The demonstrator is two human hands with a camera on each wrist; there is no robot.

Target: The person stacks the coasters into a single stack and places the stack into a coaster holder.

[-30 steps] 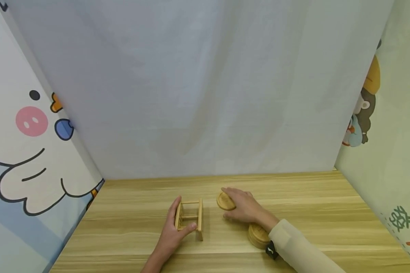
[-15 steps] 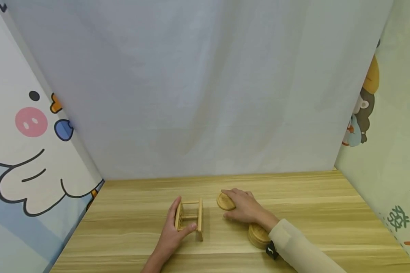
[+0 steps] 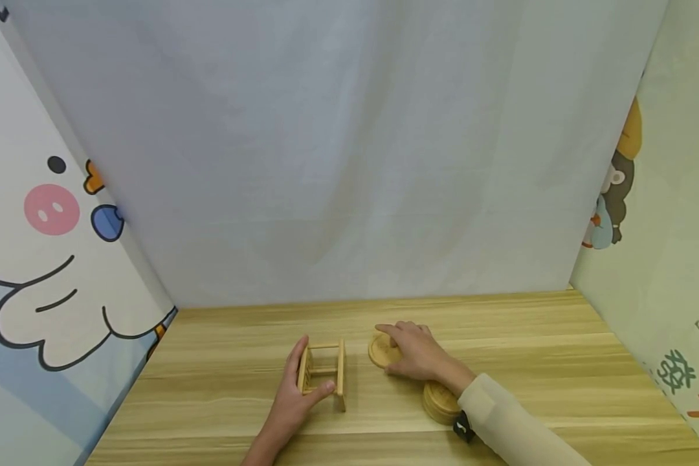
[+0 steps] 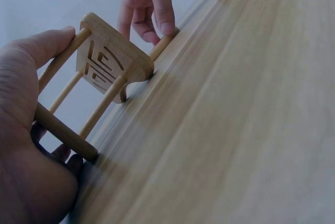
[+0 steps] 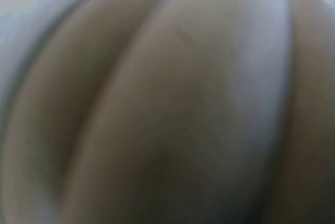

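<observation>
My left hand grips a small wooden coaster rack, thumb on the near end and fingers round its left side. In the left wrist view, the rack's carved end panel and round rods show, close at the tabletop. Right of the rack, my right hand holds a round wooden coaster by its edge, thumb at the near rim and fingers at the far side. In the left wrist view this coaster lies flat, low over the table. Some right fingers are curled and partly hidden.
A stack of wooden coasters stands under my right forearm, beside a black wrist camera. Blurred, its rounded rims fill the right wrist view. A pale curtain hangs behind the wooden table, with printed cartoon walls at both sides.
The coaster under my right hand has shifted slightly nearer to me, and the right fingers have bent more round it. My left hand and the rack have stayed in place.
</observation>
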